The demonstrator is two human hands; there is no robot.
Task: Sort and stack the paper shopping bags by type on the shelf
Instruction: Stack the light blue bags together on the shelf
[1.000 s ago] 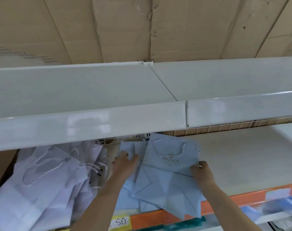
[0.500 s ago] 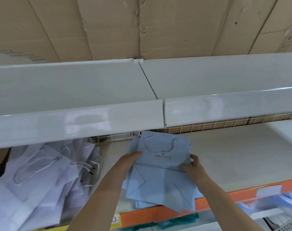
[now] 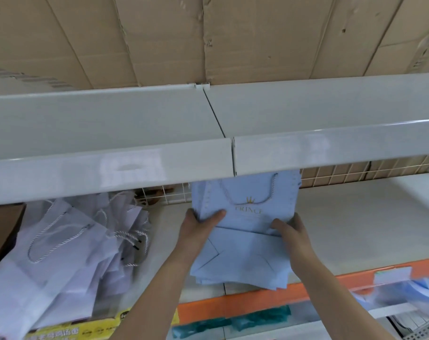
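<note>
A stack of flat light-blue paper bags [image 3: 245, 256] with a gold crown print and rope handles lies on the white shelf [image 3: 355, 224], its near end hanging over the front edge. My left hand [image 3: 198, 225] grips the stack's left side, thumb on top. On the stack's right side my right hand [image 3: 292, 231] holds it with the thumb on top as well. To the left, a loose heap of white paper bags [image 3: 68, 253] with twisted cord handles leans on the same shelf.
A white upper shelf [image 3: 159, 133] juts out overhead and hides the bags' far ends. Cardboard [image 3: 233, 40] lines the wall above. A wire grid [image 3: 355, 171] backs the shelf. An orange rail [image 3: 233, 305] with a price tag runs along the front; a brown box [image 3: 2, 231] sits far left.
Both hands have closed in on the blue stack's sides and squared it up; the scattered blue bags are now gathered into one pile, shifted slightly right.
</note>
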